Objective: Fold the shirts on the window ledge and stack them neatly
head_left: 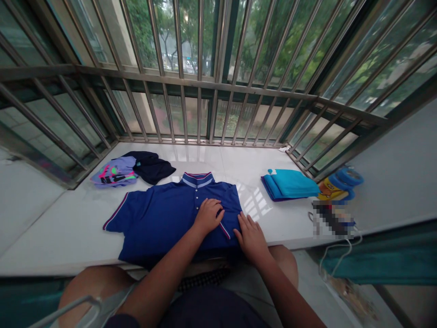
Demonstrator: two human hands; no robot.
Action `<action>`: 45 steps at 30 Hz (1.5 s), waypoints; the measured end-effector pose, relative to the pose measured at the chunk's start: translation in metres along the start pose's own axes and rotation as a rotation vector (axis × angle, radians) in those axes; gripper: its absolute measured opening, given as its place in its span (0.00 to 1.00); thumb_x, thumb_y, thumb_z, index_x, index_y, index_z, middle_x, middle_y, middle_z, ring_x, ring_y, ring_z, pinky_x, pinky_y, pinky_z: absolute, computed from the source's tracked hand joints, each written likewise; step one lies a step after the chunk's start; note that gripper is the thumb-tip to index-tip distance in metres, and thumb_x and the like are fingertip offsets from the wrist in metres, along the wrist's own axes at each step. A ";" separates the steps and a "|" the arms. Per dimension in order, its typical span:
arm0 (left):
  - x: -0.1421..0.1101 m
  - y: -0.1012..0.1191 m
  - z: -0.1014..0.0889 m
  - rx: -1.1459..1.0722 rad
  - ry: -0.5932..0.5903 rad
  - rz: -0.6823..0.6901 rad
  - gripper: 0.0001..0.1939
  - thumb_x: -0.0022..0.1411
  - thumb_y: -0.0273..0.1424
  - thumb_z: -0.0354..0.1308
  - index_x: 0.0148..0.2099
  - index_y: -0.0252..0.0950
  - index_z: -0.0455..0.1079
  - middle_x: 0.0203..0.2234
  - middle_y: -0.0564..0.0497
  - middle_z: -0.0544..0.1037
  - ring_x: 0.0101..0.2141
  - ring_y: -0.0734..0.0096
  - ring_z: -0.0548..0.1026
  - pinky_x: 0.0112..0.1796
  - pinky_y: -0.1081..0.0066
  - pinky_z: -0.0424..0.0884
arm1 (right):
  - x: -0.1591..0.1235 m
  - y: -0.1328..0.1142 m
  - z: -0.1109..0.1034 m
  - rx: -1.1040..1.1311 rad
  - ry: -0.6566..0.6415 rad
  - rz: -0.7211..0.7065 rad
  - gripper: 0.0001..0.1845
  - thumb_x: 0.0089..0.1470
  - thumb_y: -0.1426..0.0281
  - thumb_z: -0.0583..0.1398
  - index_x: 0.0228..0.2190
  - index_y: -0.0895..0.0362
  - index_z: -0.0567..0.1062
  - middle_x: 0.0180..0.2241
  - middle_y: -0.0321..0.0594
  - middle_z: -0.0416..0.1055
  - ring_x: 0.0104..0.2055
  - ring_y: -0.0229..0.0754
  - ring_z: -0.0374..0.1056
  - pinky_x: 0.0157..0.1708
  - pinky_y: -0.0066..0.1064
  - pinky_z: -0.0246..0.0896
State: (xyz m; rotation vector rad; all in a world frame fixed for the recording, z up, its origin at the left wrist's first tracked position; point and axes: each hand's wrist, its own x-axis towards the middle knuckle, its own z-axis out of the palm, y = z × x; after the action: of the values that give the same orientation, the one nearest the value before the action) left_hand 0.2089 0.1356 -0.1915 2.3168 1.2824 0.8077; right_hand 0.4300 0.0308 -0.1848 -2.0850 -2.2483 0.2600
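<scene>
While one sleeve [231, 222] of the blue shirt [160, 216] on the window ledge [51, 232] lies turned inward, the other sleeve [118, 214] is spread out, unfolded. The right hand [253, 238] rests open at the shirt's edge; whether the left hand's [207, 216] grip pinches cloth, I cannot tell.

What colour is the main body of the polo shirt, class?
The polo shirt is deep blue, shown best in the head view.
</scene>
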 end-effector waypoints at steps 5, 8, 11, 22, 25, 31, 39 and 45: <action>-0.002 0.001 0.001 0.009 -0.015 0.000 0.06 0.72 0.35 0.61 0.46 0.42 0.79 0.60 0.44 0.82 0.64 0.54 0.74 0.71 0.43 0.57 | 0.005 0.013 -0.005 -0.051 0.059 0.163 0.30 0.74 0.64 0.51 0.73 0.56 0.67 0.75 0.53 0.58 0.77 0.65 0.55 0.70 0.65 0.56; -0.003 0.000 0.000 0.009 -0.031 0.028 0.04 0.71 0.34 0.62 0.44 0.42 0.78 0.60 0.45 0.82 0.64 0.55 0.74 0.72 0.43 0.56 | 0.014 0.005 -0.006 -0.043 0.116 0.132 0.31 0.75 0.65 0.50 0.73 0.59 0.65 0.76 0.54 0.55 0.78 0.63 0.52 0.72 0.63 0.53; -0.003 -0.001 0.002 0.027 -0.028 0.053 0.05 0.71 0.33 0.62 0.40 0.41 0.77 0.59 0.45 0.82 0.64 0.55 0.74 0.71 0.42 0.56 | 0.036 -0.011 -0.009 -0.006 0.156 -0.015 0.33 0.76 0.64 0.48 0.75 0.60 0.60 0.78 0.53 0.51 0.80 0.59 0.48 0.75 0.60 0.48; -0.027 -0.029 -0.049 0.159 0.246 -0.137 0.13 0.75 0.31 0.53 0.48 0.38 0.80 0.55 0.40 0.84 0.57 0.53 0.79 0.64 0.51 0.69 | 0.116 -0.010 0.004 -0.016 0.015 0.062 0.37 0.76 0.57 0.44 0.78 0.59 0.52 0.80 0.47 0.42 0.82 0.56 0.38 0.77 0.62 0.36; -0.066 -0.072 -0.116 0.407 0.392 -0.546 0.21 0.75 0.32 0.49 0.62 0.30 0.74 0.60 0.32 0.79 0.61 0.45 0.75 0.62 0.48 0.70 | 0.112 0.000 0.005 -0.033 0.015 0.063 0.37 0.76 0.57 0.43 0.78 0.58 0.52 0.80 0.45 0.42 0.82 0.57 0.37 0.77 0.63 0.36; -0.129 -0.137 -0.209 0.662 0.253 -1.253 0.34 0.71 0.49 0.55 0.61 0.21 0.73 0.58 0.19 0.74 0.60 0.26 0.72 0.51 0.41 0.75 | 0.110 0.001 0.003 -0.042 0.020 0.078 0.38 0.76 0.56 0.44 0.78 0.59 0.52 0.80 0.45 0.43 0.82 0.57 0.38 0.77 0.62 0.37; -0.102 -0.082 -0.195 0.553 0.100 -0.630 0.28 0.77 0.49 0.50 0.64 0.35 0.73 0.45 0.37 0.85 0.47 0.45 0.83 0.54 0.52 0.75 | 0.109 -0.001 0.001 -0.048 0.027 0.075 0.37 0.76 0.57 0.44 0.78 0.58 0.53 0.80 0.45 0.44 0.82 0.57 0.40 0.76 0.62 0.39; -0.146 -0.078 -0.157 0.329 -0.051 -0.325 0.33 0.72 0.52 0.58 0.70 0.39 0.71 0.63 0.39 0.79 0.61 0.47 0.78 0.62 0.52 0.73 | 0.110 0.001 0.003 -0.059 0.030 0.070 0.37 0.76 0.57 0.44 0.78 0.57 0.53 0.80 0.46 0.45 0.81 0.57 0.40 0.76 0.62 0.39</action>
State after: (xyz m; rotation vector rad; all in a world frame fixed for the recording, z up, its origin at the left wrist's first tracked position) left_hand -0.0030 0.0578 -0.1593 2.2539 1.8205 0.4547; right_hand 0.4215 0.1400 -0.1951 -2.1844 -2.1951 0.1673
